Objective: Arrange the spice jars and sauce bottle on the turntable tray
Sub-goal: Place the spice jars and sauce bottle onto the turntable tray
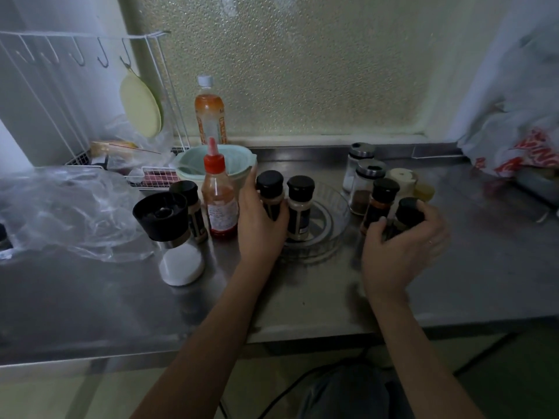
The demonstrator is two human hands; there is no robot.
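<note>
There is one view only, from a camera worn on the person's head. It looks forward and steeply down across the steel table [302, 300] toward the frosted window [302, 71] behind it. It sits close, with both forearms reaching in from the bottom edge, and wide-angle bending at the sides.

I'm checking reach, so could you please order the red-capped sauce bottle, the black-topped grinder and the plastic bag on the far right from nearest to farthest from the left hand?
From the left hand:
1. Sauce bottle, just to its left.
2. Grinder, further left, nearer the counter's front.
3. Plastic bag, far right by the wall.
</note>
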